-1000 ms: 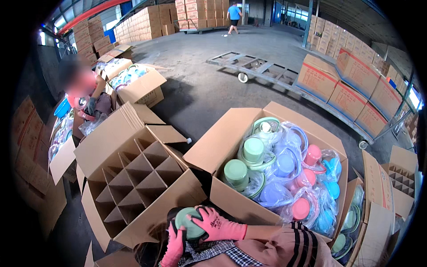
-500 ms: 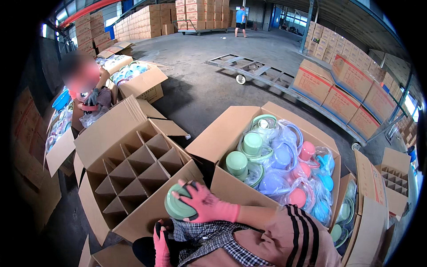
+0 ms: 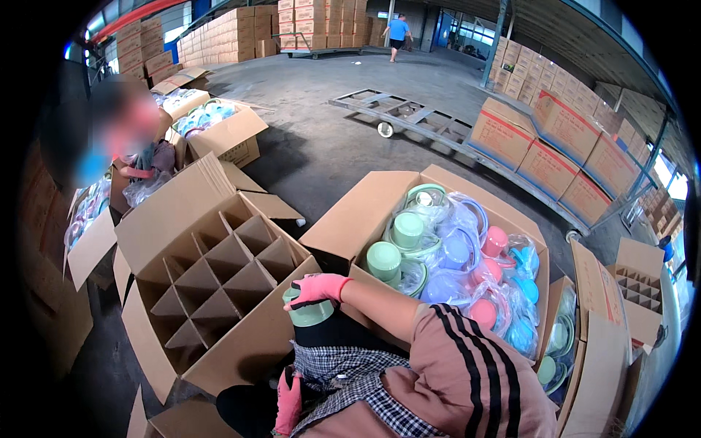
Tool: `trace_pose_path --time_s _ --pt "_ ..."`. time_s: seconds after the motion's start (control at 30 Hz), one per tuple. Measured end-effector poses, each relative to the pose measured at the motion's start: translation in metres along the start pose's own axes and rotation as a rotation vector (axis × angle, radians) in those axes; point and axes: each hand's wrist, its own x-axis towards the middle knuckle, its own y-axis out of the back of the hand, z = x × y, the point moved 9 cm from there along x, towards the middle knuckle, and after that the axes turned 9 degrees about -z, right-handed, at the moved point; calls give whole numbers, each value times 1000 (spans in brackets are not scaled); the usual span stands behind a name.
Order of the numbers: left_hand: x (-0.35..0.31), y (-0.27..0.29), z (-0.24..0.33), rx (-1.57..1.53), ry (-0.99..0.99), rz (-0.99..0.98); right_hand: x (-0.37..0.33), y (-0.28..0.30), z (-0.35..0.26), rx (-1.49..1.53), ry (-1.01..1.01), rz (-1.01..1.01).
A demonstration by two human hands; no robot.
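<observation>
My right hand (image 3: 319,288), in a pink glove with dark fingertips, grips a pale green plastic cup (image 3: 311,314) from above. It holds the cup over my lap, beside the near right wall of an open cardboard box (image 3: 244,343). Crossed cardboard dividers (image 3: 212,274) split that box into cells, and I see no cups in them. Low at my lap, my left hand (image 3: 288,405) wears the same kind of glove; its fingers are slightly apart with nothing visible in them. The right forearm crosses in front of a second box (image 3: 336,248) holding bagged green, purple, pink and blue cups (image 3: 454,252).
Left, a person (image 3: 139,157) sits among open boxes of bagged goods (image 3: 208,120). A flat metal cart (image 3: 438,131) carries cartons (image 3: 551,164) at the right. Another divided box (image 3: 639,288) stands far right. A second person (image 3: 398,33) is in the back near stacked cartons.
My right hand has tilted the green cup from top toward me to side toward me, lifting slightly. My left hand has shifted a little right. The distant person has turned and moved slightly.
</observation>
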Motion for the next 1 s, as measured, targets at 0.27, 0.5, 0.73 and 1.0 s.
trace_pose_path --time_s 0.27,0.5,0.73,1.0 --pt "7 21 13 -23 -70 29 -74 6 3 -234 119 383" --pt "34 122 32 255 -115 344 -217 46 289 1362 300 779" --pt "9 229 -33 345 5 572 -303 112 419 1699 422 1318" --pt "42 138 48 1182 49 347 -193 204 456 912 -209 981"
